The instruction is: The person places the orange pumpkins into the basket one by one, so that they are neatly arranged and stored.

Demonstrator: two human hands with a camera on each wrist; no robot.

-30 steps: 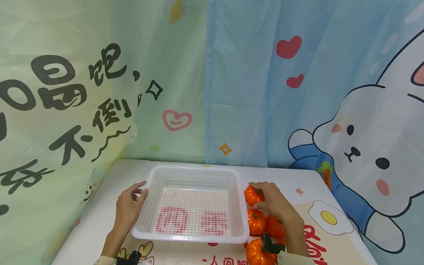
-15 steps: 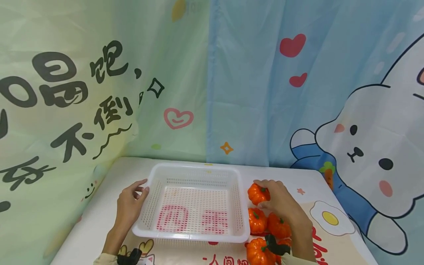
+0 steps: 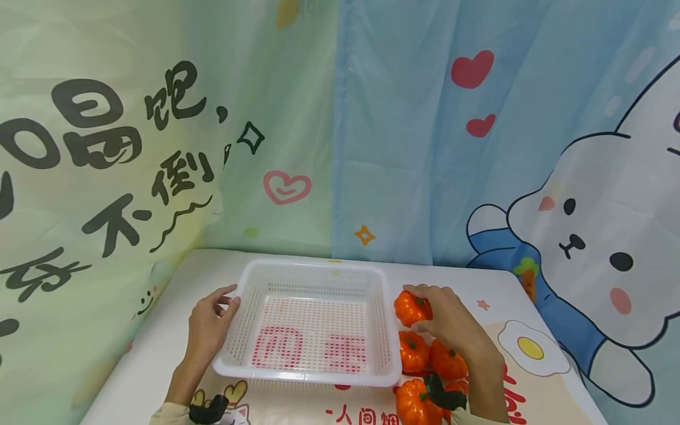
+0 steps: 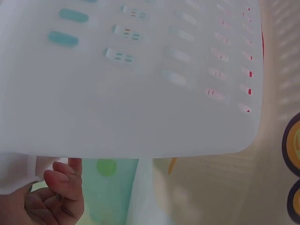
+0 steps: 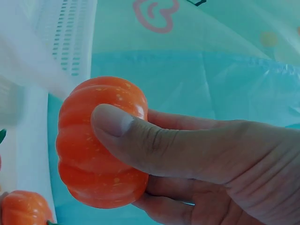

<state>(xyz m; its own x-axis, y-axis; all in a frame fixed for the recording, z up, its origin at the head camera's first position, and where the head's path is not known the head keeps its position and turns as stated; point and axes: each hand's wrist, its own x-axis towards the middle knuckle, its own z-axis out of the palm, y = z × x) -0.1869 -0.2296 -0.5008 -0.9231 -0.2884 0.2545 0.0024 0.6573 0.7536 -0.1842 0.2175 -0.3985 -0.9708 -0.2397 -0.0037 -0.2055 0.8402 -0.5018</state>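
A white plastic basket (image 3: 308, 378) with perforated sides stands on the table, with nothing lying in it. My left hand (image 3: 208, 323) holds its left rim, thumb and index finger at the edge; in the left wrist view, curled fingers (image 4: 63, 180) show below the basket wall (image 4: 140, 126). Beyond the right rim, my right hand (image 3: 451, 321) grips a small orange toy pumpkin (image 3: 410, 308) with a green stem. Close up in the right wrist view, the thumb presses on the ribbed side of this pumpkin (image 5: 103, 159), and other fingers lie behind it.
Several more orange pumpkins (image 3: 413, 352) sit in a cluster right of the basket, near my right forearm; one larger pumpkin (image 3: 417, 402) is at the front. A printed cloth covers the table (image 3: 159, 330). Patterned curtains (image 3: 388, 147) hang behind it.
My right hand and its pumpkin shifted slightly right, away from the neighbouring pumpkins, then a little back towards the basket. The left hand stays at the rim. The head view tilts slightly.
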